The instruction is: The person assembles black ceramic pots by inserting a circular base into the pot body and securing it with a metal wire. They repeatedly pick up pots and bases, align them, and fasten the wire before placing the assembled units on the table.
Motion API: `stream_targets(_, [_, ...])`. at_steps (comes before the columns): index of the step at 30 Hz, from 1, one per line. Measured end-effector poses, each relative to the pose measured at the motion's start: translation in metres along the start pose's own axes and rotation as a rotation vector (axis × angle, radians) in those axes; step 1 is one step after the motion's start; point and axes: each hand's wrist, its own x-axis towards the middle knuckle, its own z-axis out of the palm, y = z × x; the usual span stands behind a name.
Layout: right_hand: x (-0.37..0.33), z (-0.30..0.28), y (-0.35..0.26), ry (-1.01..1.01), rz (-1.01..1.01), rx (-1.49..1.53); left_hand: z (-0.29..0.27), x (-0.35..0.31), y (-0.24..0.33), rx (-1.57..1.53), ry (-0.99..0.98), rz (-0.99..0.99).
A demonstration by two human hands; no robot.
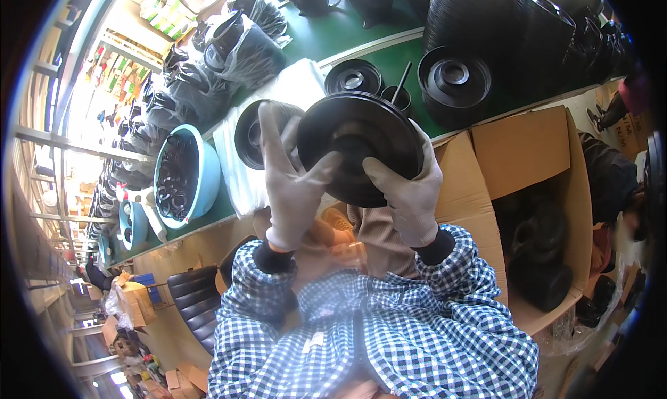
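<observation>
I hold a round black dish-shaped plastic part (358, 131) up in front of my body, its broad face tilted toward me. My left hand (295, 184), in a pale glove, has its thumb on that face near the left rim and its index finger stretched up beside it. From the right, my gloved right hand (410, 190) grips the rim, thumb on the face and fingers behind. Similar black round parts lie beyond on the green table: one at the right (455, 79), one at the back (353, 74), and one partly hidden behind my left hand (248, 136).
A dark cup (399, 99) with a stick stands on the table. White plastic sheeting (236, 180) and a blue basin (210, 173) of small black parts are left. Tall stacks of black parts (465, 17) stand behind. An open cardboard box (528, 149) is right; a black chair (194, 302) is left.
</observation>
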Motion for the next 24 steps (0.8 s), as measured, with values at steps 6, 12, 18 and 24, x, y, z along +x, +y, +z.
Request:
stream_targets(6, [0.008, -0.017, -0.004, 0.008, 0.026, -0.117, 0.014, -0.005, -0.005, -0.124, -0.090, -0.234])
stream_targets(12, [0.040, -0.034, -0.023, 0.052, -0.336, -0.447, 0.040, 0.013, -0.029, 0.131, -0.101, 0.127])
stream_targets(18, [0.191, -0.111, -0.073, 0.207, -0.545, -1.330, -0.026, -0.016, -0.060, -0.142, -0.148, -0.105])
stream_targets(24, [0.224, -0.139, -0.068, 0.469, -0.091, -2.190, -0.181, -0.074, -0.118, 0.543, 0.262, 0.089])
